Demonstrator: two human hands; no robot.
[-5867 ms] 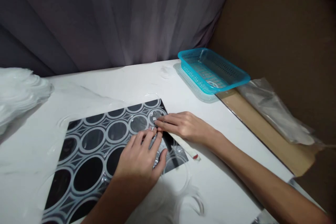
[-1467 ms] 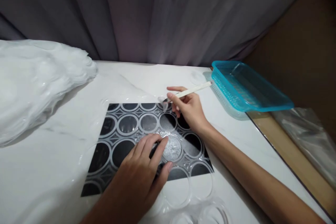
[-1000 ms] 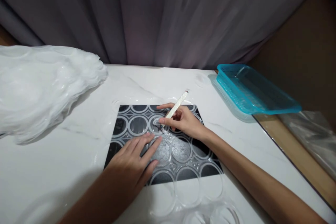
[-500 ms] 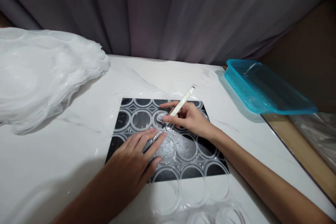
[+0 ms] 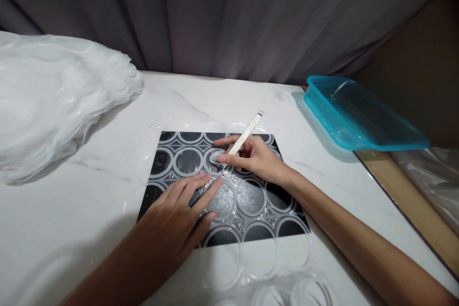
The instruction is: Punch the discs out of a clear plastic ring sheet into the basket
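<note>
My right hand (image 5: 256,158) is closed around a slim pale tool with a pearly handle (image 5: 245,134), perhaps a craft knife; its tip is hard to make out. The tool leans up and to the right, its lower end at a ring of the clear plastic sheet (image 5: 222,263). That sheet is moulded with rows of circles and lies over a black board (image 5: 154,195), reaching past its near edge. My left hand (image 5: 190,201) lies flat on the sheet, fingers spread, just left of and nearer than the tool's tip.
A tall pile of clear plastic sheets (image 5: 60,100) stands at the left of the white marbled table (image 5: 89,210). At the right is a blue plastic basket (image 5: 358,119), near a brown strip (image 5: 390,186) along the table's side. A dark curtain (image 5: 201,19) hangs behind.
The whole view has shifted slightly, so everything sits a little further left and higher. The tool's tip and my right hand have barely moved on the ring; my left hand stays in place.
</note>
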